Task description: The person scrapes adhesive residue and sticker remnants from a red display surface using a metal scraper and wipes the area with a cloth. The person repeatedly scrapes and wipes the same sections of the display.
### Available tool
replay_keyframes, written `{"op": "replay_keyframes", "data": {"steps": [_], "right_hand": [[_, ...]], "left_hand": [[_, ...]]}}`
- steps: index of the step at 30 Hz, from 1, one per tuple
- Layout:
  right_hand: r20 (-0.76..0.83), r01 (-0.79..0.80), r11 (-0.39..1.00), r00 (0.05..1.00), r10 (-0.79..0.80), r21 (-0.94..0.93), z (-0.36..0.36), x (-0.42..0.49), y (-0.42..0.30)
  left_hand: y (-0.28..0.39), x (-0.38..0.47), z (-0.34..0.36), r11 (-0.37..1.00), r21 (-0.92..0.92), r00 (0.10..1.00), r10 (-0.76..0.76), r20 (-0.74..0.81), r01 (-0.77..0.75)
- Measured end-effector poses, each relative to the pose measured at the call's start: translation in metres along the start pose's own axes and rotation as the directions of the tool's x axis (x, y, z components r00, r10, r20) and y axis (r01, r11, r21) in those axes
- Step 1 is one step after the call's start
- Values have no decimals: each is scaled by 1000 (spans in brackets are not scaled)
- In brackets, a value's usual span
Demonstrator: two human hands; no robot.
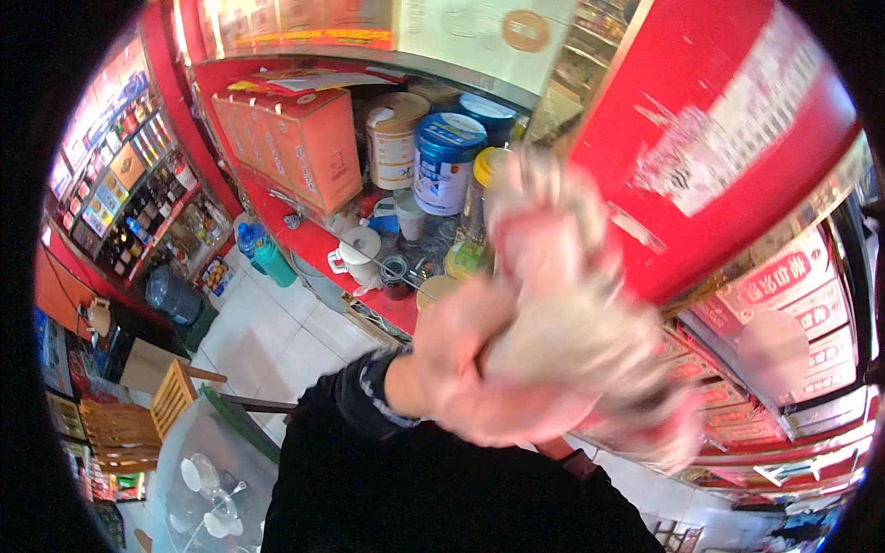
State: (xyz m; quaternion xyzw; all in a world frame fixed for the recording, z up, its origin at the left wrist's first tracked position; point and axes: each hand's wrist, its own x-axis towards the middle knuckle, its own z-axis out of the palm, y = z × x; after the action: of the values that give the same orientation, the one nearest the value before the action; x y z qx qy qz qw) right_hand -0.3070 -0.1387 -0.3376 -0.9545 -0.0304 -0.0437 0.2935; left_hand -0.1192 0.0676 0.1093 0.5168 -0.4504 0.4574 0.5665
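Close to the camera, my left hand (477, 373) grips a crumpled cloth (567, 325) in pale, pink and dark patches, badly blurred. The cloth hangs in front of the red counter's right end and reaches across to the shelves. Of my right arm, only a bit of wrist (553, 448) shows below it; my right hand seems hidden behind the cloth and my left hand. Beyond the cloth, on the red counter (314, 238), are a white mug (359, 252), a dark glass jar (395, 273), a blue-and-white tin (448, 166) and a yellow-lidded jar (477, 190).
An orange carton (297, 148) stands on the counter beside a brown-lidded tub (397, 138). A red panel (664, 138) rises at the right. Teal bottle (273, 263) on the tiled floor. At lower left are a glass table (207, 442) and a wooden chair (121, 435).
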Motion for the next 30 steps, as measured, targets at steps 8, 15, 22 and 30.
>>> {"op": "replay_keyframes", "data": {"steps": [8, 15, 22, 30], "right_hand": [[-161, -274, 938, 937, 310, 213, -63, 0, -84], [-151, -381, 865, 882, 446, 327, -59, -6, -108], [-193, -365, 877, 880, 435, 312, -51, -5, -116], [-351, -293, 940, 874, 337, 172, -25, -28, -86]], "left_hand": [[-42, -113, 48, 984, 156, 958, 41, 283, -88], [-70, -288, 11, 979, 178, 799, -183, 573, 96], [-72, -324, -1, 955, 164, 646, -288, 707, 246], [-32, -98, 38, 999, 4, 950, -48, 308, 50]]}}
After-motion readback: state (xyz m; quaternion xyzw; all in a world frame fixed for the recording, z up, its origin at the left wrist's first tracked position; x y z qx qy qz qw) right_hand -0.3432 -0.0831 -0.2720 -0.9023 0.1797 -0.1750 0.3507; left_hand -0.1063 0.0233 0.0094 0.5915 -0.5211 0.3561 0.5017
